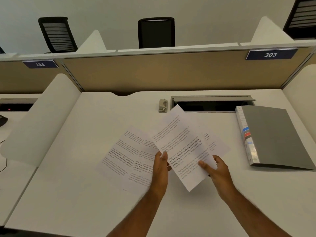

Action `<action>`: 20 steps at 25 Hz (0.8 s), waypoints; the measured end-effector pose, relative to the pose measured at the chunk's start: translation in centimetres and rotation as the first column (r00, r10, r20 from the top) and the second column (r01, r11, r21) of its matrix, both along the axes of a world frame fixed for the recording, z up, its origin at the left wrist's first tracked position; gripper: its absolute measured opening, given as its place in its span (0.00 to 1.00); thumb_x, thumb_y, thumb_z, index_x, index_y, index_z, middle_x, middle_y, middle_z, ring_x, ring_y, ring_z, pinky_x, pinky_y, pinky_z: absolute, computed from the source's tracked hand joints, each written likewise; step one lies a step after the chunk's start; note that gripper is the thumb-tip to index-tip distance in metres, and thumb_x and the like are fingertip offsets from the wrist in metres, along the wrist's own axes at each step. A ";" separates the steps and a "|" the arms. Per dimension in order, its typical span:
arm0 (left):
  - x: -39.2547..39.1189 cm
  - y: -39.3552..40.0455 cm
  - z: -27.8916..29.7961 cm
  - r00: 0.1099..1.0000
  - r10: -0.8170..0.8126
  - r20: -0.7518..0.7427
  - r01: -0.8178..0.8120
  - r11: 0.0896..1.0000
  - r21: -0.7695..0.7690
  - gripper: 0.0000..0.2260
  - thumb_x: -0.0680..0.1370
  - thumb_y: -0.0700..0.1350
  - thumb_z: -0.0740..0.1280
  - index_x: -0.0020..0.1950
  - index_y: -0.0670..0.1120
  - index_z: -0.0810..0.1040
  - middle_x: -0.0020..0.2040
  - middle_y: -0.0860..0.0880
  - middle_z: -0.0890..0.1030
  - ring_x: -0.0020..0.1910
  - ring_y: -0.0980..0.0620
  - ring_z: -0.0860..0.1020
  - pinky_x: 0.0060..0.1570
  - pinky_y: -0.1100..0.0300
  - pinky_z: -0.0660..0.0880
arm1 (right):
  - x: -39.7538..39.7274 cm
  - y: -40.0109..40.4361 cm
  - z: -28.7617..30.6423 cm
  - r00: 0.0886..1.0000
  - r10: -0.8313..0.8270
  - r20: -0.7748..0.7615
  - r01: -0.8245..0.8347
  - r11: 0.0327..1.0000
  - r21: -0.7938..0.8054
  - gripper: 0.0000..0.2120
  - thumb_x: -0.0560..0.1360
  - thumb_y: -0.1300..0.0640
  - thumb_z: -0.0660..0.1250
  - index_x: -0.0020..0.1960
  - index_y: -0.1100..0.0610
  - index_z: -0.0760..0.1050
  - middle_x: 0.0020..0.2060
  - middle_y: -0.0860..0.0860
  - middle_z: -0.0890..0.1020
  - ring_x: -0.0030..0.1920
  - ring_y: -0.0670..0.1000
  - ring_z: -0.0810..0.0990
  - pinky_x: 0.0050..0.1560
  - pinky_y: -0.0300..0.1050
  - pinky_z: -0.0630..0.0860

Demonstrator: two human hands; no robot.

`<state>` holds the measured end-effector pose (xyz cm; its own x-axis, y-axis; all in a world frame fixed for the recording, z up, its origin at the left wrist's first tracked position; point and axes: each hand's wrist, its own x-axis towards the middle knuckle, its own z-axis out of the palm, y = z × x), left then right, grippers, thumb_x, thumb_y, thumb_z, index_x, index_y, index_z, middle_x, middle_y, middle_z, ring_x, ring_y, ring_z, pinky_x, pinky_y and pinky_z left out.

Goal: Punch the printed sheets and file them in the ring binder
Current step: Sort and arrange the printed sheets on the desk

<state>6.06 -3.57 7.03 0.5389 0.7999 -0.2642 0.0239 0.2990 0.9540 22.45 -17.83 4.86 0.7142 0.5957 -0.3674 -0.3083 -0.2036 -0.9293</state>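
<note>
A printed sheet (183,144) is raised off the white desk (77,194), tilted, held by both hands. My left hand (159,166) grips its left edge with the thumb on top. My right hand (214,168) pinches its lower right edge. More printed sheets (130,154) lie fanned out flat on the desk beneath and to the left, and another sheet (215,142) shows to the right. A small grey hole punch (163,106) stands at the back of the desk. The closed grey ring binder (271,135) lies at the right, spine toward me.
A beige partition (162,72) with number plates 303 and 304 closes the desk's far side. An open cable slot (210,104) sits behind the binder. White curved dividers (42,117) flank the desk on either side. Black chairs (156,32) stand beyond.
</note>
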 end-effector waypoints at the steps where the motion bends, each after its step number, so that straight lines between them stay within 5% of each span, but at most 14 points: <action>1: 0.3 0.2 0.2 1.000 0.020 -0.016 -0.020 0.998 -0.061 0.18 0.84 0.51 0.64 0.74 0.55 0.70 0.66 0.50 0.82 0.62 0.48 0.83 0.57 0.43 0.82 | -0.4 0.3 0.0 1.000 0.005 0.000 -0.005 1.000 0.009 0.22 0.69 0.54 0.78 0.59 0.56 0.75 0.52 0.52 0.85 0.48 0.52 0.86 0.43 0.45 0.84; 4: 0.5 0.9 0.2 0.991 0.088 -0.101 -0.095 0.993 -0.066 0.20 0.80 0.44 0.71 0.71 0.54 0.71 0.63 0.52 0.83 0.57 0.51 0.85 0.51 0.47 0.84 | -1.5 1.1 -0.4 0.999 0.047 -0.002 -0.047 0.999 0.000 0.27 0.66 0.50 0.80 0.60 0.55 0.74 0.53 0.51 0.85 0.49 0.50 0.86 0.44 0.44 0.84; 9: -1.9 3.6 -0.4 0.969 0.176 -0.174 -0.163 0.983 0.085 0.27 0.80 0.41 0.70 0.77 0.53 0.66 0.69 0.57 0.76 0.63 0.61 0.78 0.48 0.71 0.79 | -1.5 1.5 -1.5 0.973 0.231 0.025 -0.229 0.972 -0.057 0.44 0.55 0.26 0.74 0.62 0.51 0.72 0.56 0.51 0.82 0.51 0.50 0.85 0.43 0.43 0.83; 11: -3.4 5.2 -0.7 0.962 0.207 -0.178 -0.191 0.976 0.107 0.29 0.81 0.40 0.70 0.79 0.52 0.63 0.71 0.56 0.74 0.65 0.60 0.76 0.52 0.70 0.78 | -0.8 1.2 -2.0 0.947 0.297 0.117 -0.284 0.951 -0.121 0.37 0.61 0.25 0.71 0.61 0.48 0.73 0.56 0.48 0.81 0.54 0.49 0.83 0.47 0.45 0.83; 13: -4.9 6.6 -1.2 0.954 0.234 -0.187 -0.217 0.970 0.109 0.30 0.81 0.40 0.70 0.80 0.51 0.62 0.73 0.54 0.73 0.68 0.55 0.76 0.60 0.61 0.79 | 0.6 0.8 -3.1 0.909 0.335 0.249 -0.282 0.932 -0.226 0.23 0.70 0.37 0.73 0.60 0.48 0.74 0.57 0.45 0.80 0.58 0.46 0.80 0.55 0.49 0.81; 16: -6.5 8.0 -1.6 0.947 0.246 -0.206 -0.227 0.967 0.113 0.29 0.80 0.39 0.70 0.79 0.52 0.63 0.71 0.53 0.75 0.64 0.60 0.77 0.54 0.64 0.81 | 3.3 0.8 -4.8 0.725 0.478 0.496 -0.279 0.862 -0.423 0.23 0.73 0.48 0.74 0.65 0.51 0.73 0.62 0.47 0.77 0.64 0.49 0.75 0.66 0.51 0.74; 20: -7.7 8.8 -2.3 0.938 0.254 -0.236 -0.232 0.965 0.120 0.28 0.80 0.38 0.69 0.78 0.52 0.65 0.70 0.53 0.76 0.63 0.59 0.78 0.45 0.70 0.79 | 6.3 1.5 -6.1 0.433 0.714 0.550 -0.272 0.685 -0.676 0.41 0.70 0.39 0.74 0.77 0.54 0.63 0.78 0.50 0.63 0.78 0.53 0.59 0.76 0.51 0.59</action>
